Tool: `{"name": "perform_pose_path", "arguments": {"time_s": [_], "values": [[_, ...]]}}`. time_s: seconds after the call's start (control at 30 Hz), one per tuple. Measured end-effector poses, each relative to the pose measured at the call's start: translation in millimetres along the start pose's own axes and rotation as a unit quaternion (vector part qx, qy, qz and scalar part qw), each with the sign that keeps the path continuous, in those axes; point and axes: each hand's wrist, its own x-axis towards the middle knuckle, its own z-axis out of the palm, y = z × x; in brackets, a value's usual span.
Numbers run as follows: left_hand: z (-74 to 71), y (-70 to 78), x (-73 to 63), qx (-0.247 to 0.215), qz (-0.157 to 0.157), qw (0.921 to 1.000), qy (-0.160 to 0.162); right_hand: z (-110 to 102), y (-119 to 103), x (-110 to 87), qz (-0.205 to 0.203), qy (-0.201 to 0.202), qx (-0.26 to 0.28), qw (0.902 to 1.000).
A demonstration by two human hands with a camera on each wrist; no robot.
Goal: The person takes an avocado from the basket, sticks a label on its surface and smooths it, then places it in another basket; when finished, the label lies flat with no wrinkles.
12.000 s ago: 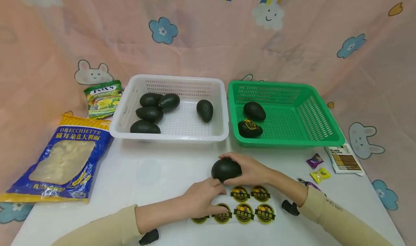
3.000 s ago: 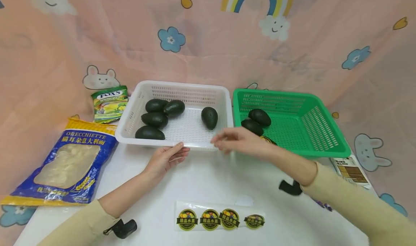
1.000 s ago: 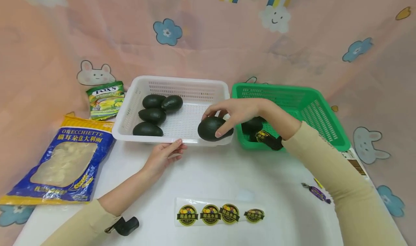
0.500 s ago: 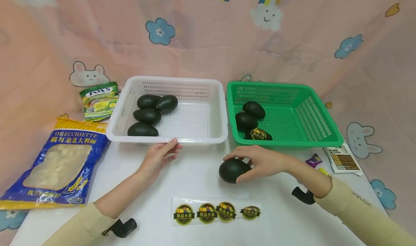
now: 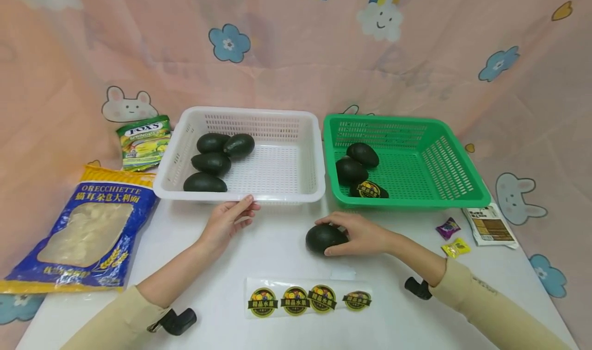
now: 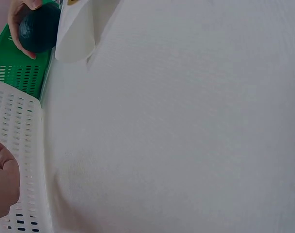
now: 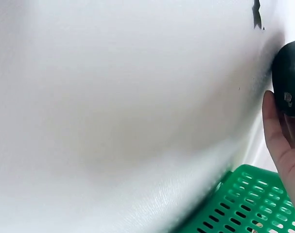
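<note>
A dark green avocado (image 5: 324,238) is in my right hand (image 5: 358,234), which grips it just above the white tabletop, thumb on the near side and fingers over the far side. In the right wrist view the avocado (image 7: 289,77) shows at the edge with the fingers beneath it. My left hand (image 5: 226,222) holds the front rim of the white basket (image 5: 277,198), thumb on top. Several avocados (image 5: 210,164) lie in that basket's left half. The green basket (image 5: 416,203) has three avocados (image 5: 363,155), the nearest bearing a round label. A strip of round stickers (image 5: 295,300) lies in front.
At the left are a blue pasta bag (image 5: 88,232) and a green candy bag (image 5: 144,143). Wrapped candies (image 5: 455,247) and a white-brown packet (image 5: 491,226) lie at the right. Black wrist mounts (image 5: 178,321) hang below both forearms. A patterned cloth (image 5: 296,72) hangs behind.
My right hand has taken the lone avocado from the white basket's right side and brought it down in front of the baskets. The left hand stays at the rim. Earlier, a labelled avocado joined the green basket.
</note>
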Motion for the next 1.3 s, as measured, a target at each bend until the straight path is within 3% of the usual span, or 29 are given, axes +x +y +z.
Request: {"name": "perform_pose_path", "arguments": {"time_s": [0.33, 1.3], "values": [[-0.4, -0.3, 0.5, 0.003, -0.002, 1.0, 0.0, 0, -4, 1.1, 0.016, -0.012, -0.017, 0.9997], [-0.4, 1.0, 0.6, 0.01, -0.006, 0.9999, 0.004, 10, 0, 5.2, 0.045, 0.013, -0.026, 0.9985]]}}
